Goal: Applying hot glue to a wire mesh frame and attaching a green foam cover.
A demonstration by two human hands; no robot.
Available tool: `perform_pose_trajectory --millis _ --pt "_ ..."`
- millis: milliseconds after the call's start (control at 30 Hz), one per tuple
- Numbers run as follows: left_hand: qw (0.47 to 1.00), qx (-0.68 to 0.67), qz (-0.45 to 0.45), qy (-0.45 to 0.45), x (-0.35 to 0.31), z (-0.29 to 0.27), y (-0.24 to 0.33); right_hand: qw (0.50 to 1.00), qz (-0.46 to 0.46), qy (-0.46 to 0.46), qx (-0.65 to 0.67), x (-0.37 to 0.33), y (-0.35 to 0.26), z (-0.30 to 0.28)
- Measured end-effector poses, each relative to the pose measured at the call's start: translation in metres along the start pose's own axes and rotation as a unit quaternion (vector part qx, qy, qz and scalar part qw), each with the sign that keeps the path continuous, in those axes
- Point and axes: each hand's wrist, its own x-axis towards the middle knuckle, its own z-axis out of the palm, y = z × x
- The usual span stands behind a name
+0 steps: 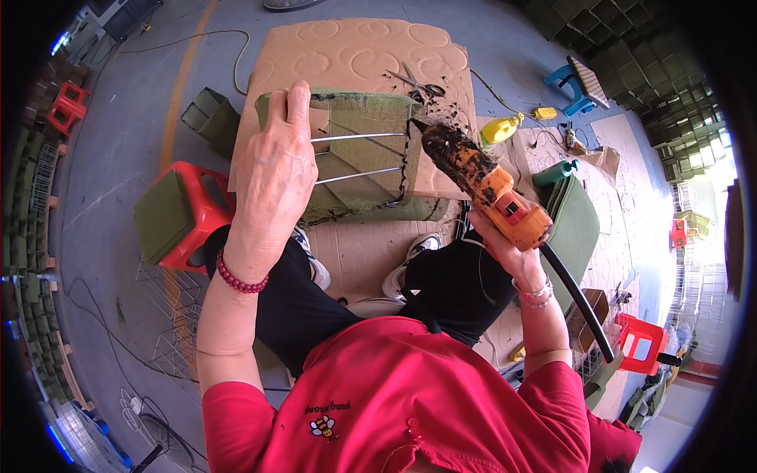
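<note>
My left hand [276, 173] grips the left side of a green mesh box [355, 158] with a wire frame, its fingers pointing up along the side. Two bright wires cross the box's opening, and black glue runs in an uneven bead down its right edge and along the lower edge. In my right hand [509, 244] is an orange glue gun [505, 197], its front part caked in black. The nozzle points at the top of the box's right edge, at or very near the glue bead; contact cannot be told. The hand's fingers are partly hidden beneath the gun.
Black-handled scissors [430, 87] and black scraps lie on the cardboard-topped work surface [339, 47]. To the right are a yellow bottle [499, 130], a green bottle [554, 173] and green panels [574, 225]. A red stool [209, 205] bearing green panels stands left. The gun's black cable [579, 299] trails rightward.
</note>
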Motion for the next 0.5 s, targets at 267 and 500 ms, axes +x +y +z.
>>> perform_pose_trajectory --millis 267,500 --pt "1.000 -0.006 -0.008 -0.012 0.000 -0.001 -0.002 0.992 0.077 0.012 0.101 0.002 -0.007 0.000" --pt "1.000 0.003 -0.009 -0.019 0.001 -0.002 -0.003 0.985 0.020 -0.012 0.170 0.009 -0.009 0.001"
